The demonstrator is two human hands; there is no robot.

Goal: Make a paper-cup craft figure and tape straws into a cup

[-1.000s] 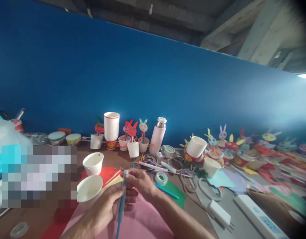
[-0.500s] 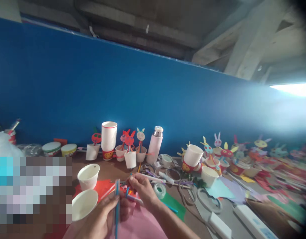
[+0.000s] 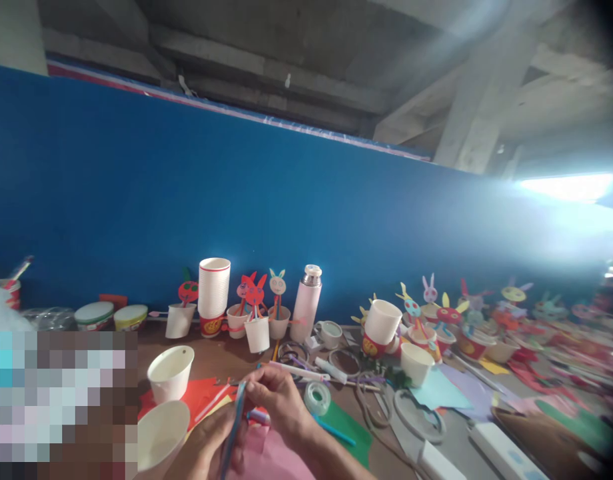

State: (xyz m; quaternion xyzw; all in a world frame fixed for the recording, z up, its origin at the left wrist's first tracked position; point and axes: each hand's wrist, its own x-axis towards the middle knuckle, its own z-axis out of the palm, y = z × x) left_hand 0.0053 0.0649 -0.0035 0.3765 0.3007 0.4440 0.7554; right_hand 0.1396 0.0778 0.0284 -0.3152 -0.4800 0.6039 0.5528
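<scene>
Left hand (image 3: 209, 433) gripping blue strip (image 3: 232, 437), tilted over pink sheet (image 3: 281, 457), right hand (image 3: 279, 400) fingertips at its top end, can't tell whether they're pinching it.

Strip (image 3: 232, 437) between cup (image 3: 162, 432) and tape (image 3: 317, 407)

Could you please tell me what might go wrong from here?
The thin blue strip in the left hand could bend or slip, since it is slender and the right hand's fingertips are at its upper end. The left hand might also knock the nearest white cup, which is close beside it. The right forearm could perhaps nudge the tape roll close by.
</scene>
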